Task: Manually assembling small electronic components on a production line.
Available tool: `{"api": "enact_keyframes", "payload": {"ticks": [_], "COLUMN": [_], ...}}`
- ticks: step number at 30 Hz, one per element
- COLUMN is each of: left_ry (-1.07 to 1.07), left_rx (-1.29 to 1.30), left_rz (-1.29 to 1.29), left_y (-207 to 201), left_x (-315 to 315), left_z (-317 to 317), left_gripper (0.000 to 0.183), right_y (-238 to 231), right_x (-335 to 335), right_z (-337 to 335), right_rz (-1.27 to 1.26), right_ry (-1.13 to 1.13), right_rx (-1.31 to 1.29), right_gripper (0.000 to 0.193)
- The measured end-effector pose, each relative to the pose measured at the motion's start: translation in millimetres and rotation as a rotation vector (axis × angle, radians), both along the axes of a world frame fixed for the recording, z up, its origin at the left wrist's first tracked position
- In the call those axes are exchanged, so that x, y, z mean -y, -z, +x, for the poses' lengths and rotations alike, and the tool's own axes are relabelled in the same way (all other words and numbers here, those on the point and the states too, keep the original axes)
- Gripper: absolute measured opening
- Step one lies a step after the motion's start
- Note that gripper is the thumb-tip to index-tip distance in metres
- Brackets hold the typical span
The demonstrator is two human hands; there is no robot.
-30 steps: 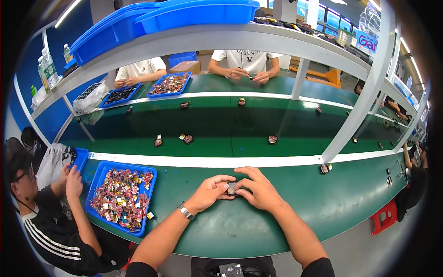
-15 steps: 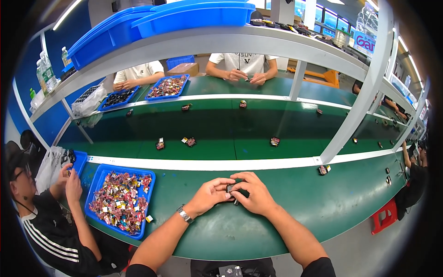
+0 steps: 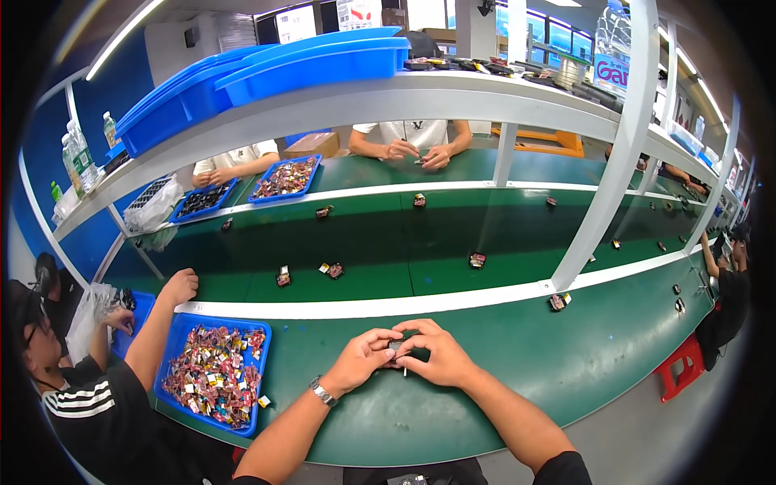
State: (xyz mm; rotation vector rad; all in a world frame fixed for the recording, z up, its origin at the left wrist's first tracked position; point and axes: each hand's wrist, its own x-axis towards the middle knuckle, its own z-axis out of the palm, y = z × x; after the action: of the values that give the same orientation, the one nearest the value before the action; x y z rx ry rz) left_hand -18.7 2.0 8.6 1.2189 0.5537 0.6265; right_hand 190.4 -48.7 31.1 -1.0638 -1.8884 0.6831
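Observation:
Just above the green bench (image 3: 485, 388), a small dark part (image 3: 397, 345) is held between my two hands. My left hand (image 3: 365, 354), with a metal watch on its wrist, pinches it from the left. From the right, my right hand (image 3: 437, 352) grips it with thumb and fingers. A short pale tip pokes out below the right fingers. Fingers cover most of the part, so its exact kind is hidden. Left of my forearm is a blue tray (image 3: 265, 356) heaped with small reddish-brown pieces with white and yellow bits.
Beyond a white rail (image 3: 364, 305) runs a dark green belt (image 3: 372, 275) with small assemblies spaced along it. Another assembly (image 3: 558, 302) lies on my bench at right. A co-worker (image 3: 97, 404) sits at left; others sit opposite. An overhead shelf (image 3: 339, 101) carries blue trays.
My hands stay together on the dark part, with small finger shifts. The co-worker at left has stretched one arm toward the belt and lowered the other hand to a blue tray. My view has tilted slightly.

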Motion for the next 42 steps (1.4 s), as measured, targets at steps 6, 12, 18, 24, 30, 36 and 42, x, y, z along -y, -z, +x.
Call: {"api": "enact_keyframes", "payload": {"ticks": [6,12,18,24,30,36,42], "left_ry": [-0.014,-0.019,-0.038,-0.032,-0.055,-0.088,-0.066], "left_rx": [0.093,0.182,0.165,0.143,0.094,0.083,0.111], "left_rz": [-0.041,-0.03,0.023,0.032,0.025,-0.01,-0.029], "left_y": [1,9,11,9,6,1,11], "left_x": [-1,-3,-4,-3,-1,3,1], "left_z": [4,0,-1,-1,0,6,5], "left_gripper": [0.038,0.026,0.018,0.014,0.015,0.025,0.027], "right_y": [9,14,17,19,13,9,8], "right_x": [1,-6,-7,-7,-4,1,2], "right_z": [-5,0,0,0,-2,-9,-15], "right_rz": [0.042,-0.122,-0.26,-0.406,-0.003,0.11,0.242], "right_ry": [0.158,-0.005,-0.07,-0.105,0.024,0.206,0.213], "right_rx": [0.023,-0.264,-0.388,-0.497,-0.114,0.036,0.101], "right_gripper": [0.013,0.013,0.015,0.015,0.012,0.013,0.012]}}
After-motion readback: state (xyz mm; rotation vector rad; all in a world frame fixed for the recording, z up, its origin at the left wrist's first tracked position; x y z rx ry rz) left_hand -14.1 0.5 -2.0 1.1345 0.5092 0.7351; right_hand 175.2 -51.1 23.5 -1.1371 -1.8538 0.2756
